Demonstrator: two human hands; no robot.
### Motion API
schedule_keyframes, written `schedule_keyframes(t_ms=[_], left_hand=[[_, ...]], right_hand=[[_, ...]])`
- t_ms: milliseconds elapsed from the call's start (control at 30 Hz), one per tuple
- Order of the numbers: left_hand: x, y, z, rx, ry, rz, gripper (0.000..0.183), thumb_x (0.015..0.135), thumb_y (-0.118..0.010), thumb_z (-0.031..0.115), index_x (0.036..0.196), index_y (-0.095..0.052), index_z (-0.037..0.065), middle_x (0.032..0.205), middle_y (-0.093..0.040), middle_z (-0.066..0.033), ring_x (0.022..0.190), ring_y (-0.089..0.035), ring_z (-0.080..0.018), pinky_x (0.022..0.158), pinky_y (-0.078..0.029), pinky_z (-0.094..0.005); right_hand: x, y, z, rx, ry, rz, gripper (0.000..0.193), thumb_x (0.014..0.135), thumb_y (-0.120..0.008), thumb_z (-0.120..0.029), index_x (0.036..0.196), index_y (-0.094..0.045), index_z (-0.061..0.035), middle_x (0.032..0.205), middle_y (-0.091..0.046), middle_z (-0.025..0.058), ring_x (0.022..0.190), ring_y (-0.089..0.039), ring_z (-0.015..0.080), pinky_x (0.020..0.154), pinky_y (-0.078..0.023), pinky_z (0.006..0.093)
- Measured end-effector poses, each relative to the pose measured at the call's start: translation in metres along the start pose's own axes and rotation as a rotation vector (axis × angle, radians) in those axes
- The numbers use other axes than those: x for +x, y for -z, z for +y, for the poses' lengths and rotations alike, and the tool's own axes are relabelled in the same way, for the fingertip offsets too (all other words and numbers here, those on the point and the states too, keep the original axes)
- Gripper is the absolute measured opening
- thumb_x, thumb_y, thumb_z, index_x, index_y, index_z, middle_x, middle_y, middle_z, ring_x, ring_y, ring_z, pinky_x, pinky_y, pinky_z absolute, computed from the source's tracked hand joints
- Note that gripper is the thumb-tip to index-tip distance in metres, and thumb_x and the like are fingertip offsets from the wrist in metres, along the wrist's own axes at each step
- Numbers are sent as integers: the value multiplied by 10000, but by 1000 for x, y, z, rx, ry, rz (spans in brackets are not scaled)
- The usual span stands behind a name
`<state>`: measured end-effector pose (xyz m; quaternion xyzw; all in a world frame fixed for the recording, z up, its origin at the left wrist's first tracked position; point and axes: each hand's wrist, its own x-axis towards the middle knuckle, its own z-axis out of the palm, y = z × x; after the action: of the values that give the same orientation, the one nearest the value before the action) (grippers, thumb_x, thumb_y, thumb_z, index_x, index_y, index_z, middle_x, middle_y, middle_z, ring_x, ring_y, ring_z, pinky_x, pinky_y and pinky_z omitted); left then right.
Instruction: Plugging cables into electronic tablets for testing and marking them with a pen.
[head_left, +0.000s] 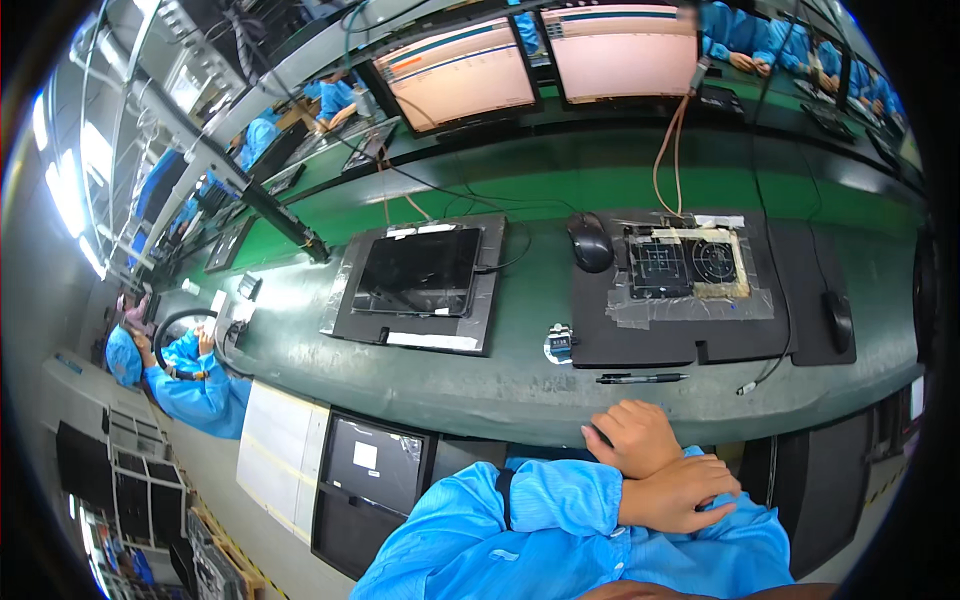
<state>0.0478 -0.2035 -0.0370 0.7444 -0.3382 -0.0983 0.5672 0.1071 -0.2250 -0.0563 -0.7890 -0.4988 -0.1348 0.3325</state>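
Observation:
My forearms, in light blue sleeves, cross at the near edge of the bench. My left hand [685, 495] lies open across my right wrist and cuff, with fingers flat and thumb apart. Beyond it, my right hand [637, 437] rests at the bench edge, fingers curled in and nothing visible in them. A black pen [642, 378] lies just past that hand. Farther off, a black mat [640, 342] carries a taped fixture [690, 262] with two dark patterned squares. On a grey pad to the left lies a dark-screened tablet [418, 272] with a cable at its right side.
A black mouse [591, 242] sits left of the fixture, another mouse [837, 318] at the right. A small dark blue device [560, 343] and a loose cable end [746, 388] lie nearby. Two monitors [625, 55] stand behind. A co-worker [195, 385] sits at left.

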Motion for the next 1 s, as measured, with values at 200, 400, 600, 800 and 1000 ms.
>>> schedule_keyframes(t_ms=[200,400,600,800,1000], left_hand=[[5,-41,-34,467,-133,-103,412,866,-830,448,951,-808,46,1022,-692,-145,997,-620,-358,973,-474,-478],[22,-83,-77,818,-129,-41,417,889,-749,458,984,-829,60,1097,-730,-143,1017,-676,-314,958,-478,-467],[26,-121,-97,995,-105,187,298,976,-665,307,1055,-806,56,964,-749,-129,881,-711,-295,843,-512,-458],[27,-112,-95,1002,-183,141,304,964,-665,308,1042,-800,47,943,-749,-128,868,-710,-295,840,-511,-454],[19,-92,-84,1005,-242,112,311,952,-665,309,1029,-793,37,922,-749,-127,855,-709,-296,837,-509,-451]], right_hand=[[-3,1,-5,32,-63,-11,189,868,-860,-219,841,-716,-98,749,-613,72,732,-637,309,660,-504,454],[-2,0,-6,40,-139,-48,184,848,-871,-207,875,-728,-95,756,-618,79,732,-632,318,647,-473,471],[-4,-2,-3,-8,-62,-47,190,843,-870,-206,892,-724,-95,754,-602,76,722,-622,313,634,-472,466],[-3,-3,-4,-14,-46,-23,196,838,-870,-187,904,-716,-83,759,-589,80,716,-613,315,626,-468,463],[-1,-4,-5,-33,-44,-24,206,839,-870,-170,896,-695,-76,756,-574,81,707,-598,316,624,-460,468]])
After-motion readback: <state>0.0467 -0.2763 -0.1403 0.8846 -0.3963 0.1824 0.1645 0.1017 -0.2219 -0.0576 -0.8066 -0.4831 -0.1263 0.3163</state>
